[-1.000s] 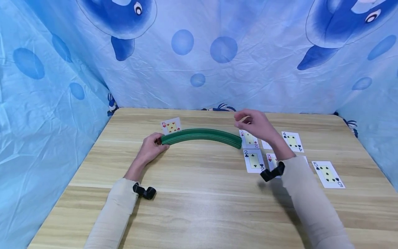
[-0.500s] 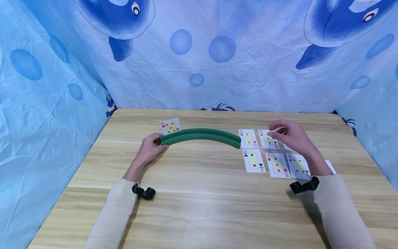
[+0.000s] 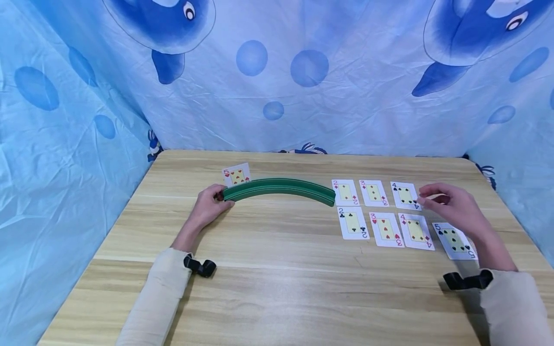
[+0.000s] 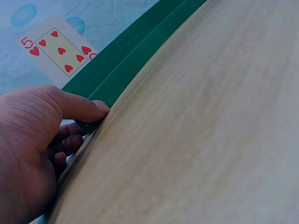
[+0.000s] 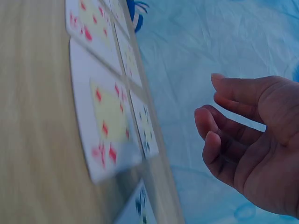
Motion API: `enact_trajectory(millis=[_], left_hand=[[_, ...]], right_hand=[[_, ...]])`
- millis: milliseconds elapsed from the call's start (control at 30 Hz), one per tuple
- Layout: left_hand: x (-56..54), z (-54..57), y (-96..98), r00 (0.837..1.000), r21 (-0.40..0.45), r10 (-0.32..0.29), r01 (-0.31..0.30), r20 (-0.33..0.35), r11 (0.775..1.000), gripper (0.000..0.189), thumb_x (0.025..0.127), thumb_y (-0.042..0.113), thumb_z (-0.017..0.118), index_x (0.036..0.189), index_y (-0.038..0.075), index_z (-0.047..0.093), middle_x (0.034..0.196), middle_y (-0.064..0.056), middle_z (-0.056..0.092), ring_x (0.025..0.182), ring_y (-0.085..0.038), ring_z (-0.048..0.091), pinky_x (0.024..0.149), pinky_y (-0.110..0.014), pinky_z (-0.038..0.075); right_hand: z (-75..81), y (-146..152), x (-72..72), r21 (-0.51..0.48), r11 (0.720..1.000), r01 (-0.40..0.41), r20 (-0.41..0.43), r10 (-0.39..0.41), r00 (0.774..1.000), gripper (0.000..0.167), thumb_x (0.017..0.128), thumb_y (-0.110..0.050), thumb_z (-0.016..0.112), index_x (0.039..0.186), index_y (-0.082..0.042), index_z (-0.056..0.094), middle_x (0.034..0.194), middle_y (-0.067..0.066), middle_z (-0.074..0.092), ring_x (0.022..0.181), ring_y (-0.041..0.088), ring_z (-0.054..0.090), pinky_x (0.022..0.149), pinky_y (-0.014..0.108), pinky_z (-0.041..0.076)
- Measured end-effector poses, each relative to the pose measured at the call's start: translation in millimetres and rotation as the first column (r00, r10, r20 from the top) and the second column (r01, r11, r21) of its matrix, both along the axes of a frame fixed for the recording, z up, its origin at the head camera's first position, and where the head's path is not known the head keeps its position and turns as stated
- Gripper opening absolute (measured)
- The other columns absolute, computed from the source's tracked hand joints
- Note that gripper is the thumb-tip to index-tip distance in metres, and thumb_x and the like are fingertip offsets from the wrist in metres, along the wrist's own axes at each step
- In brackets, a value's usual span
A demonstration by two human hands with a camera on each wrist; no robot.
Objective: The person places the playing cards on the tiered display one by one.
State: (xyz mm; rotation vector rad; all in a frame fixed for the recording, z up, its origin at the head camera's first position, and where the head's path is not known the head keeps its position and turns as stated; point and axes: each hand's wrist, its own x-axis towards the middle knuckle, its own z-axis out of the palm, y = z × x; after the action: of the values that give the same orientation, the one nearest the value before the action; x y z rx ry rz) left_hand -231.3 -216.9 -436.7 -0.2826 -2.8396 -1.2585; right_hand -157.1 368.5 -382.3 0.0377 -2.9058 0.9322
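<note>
At the green rack (image 3: 279,186), the left hand (image 3: 207,207) pinches its left end; twisting might topple the five of hearts (image 4: 61,50) (right hand (image 3: 455,205) empty, fingers narrow).

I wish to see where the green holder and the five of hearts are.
Green holder (image 3: 279,186), head view: middle of its curved length.
Five of hearts (image 4: 60,51), left wrist view: centre of its visible face.

Green card rack (image 3: 279,185) — blue, bubble-patterned curtain (image 3: 277,79)
</note>
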Motion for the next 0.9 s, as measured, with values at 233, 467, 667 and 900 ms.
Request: enact_trajectory(millis=[233, 467, 667, 900], left_hand=[[-0.4, -1.0, -0.2, 1.0, -0.002, -0.001, 0.001, 0.009, 1.0, 0.035, 0.089, 0.009, 0.073, 0.121, -0.002, 0.065, 0.104, -0.018, 0.059, 0.092, -0.028, 0.05, 0.081, -0.036, 0.041], [-0.6, 0.3, -1.1, 1.0, 0.001, 0.0, 0.0, 0.009, 1.0, 0.036, 0.089, 0.009, 0.073, 0.122, -0.002, 0.064, 0.104, -0.018, 0.059, 0.092, -0.028, 0.05, 0.081, -0.036, 0.04], [-1.0, 0.7, -1.6, 1.0, -0.01, -0.002, 0.002, 0.007, 1.0, 0.036, 0.089, 0.009, 0.073, 0.121, -0.003, 0.065, 0.105, -0.018, 0.059, 0.093, -0.028, 0.05, 0.081, -0.036, 0.041], [-1.4, 0.8, -1.3, 1.0, -0.002, -0.004, 0.004, -0.001, 1.0, 0.036, 0.088, 0.009, 0.073, 0.121, -0.003, 0.065, 0.104, -0.018, 0.059, 0.092, -0.028, 0.051, 0.081, -0.036, 0.041]], right_hand=[[-9.9, 29.8, 14.6, 0.064, 0.997, -0.036, 0.043, 0.033, 0.999, 0.038, 0.097, -0.025, 0.066, 0.121, 0.004, 0.063, 0.117, 0.028, 0.065, 0.079, -0.02, 0.043, 0.064, 0.015, 0.045], [-18.8, 52.4, 25.9, 0.116, 0.992, -0.051, 0.117, 0.037, 0.992, 0.043, 0.093, -0.028, 0.071, 0.12, 0.004, 0.064, 0.119, 0.03, 0.063, 0.08, -0.018, 0.044, 0.061, 0.02, 0.047], [-24.0, 65.9, 34.2, 0.204, 0.978, -0.044, 0.231, -0.004, 0.973, 0.059, 0.086, -0.038, 0.078, 0.122, 0.006, 0.062, 0.121, 0.035, 0.059, 0.095, 0.033, 0.057, 0.067, 0.028, 0.041], [-29.9, 71.7, 41.6, 0.241, 0.963, -0.118, 0.269, 0.05, 0.962, 0.076, 0.072, -0.044, 0.087, 0.12, 0.008, 0.061, 0.125, 0.037, 0.054, 0.102, 0.042, 0.051, 0.081, 0.051, 0.045]])
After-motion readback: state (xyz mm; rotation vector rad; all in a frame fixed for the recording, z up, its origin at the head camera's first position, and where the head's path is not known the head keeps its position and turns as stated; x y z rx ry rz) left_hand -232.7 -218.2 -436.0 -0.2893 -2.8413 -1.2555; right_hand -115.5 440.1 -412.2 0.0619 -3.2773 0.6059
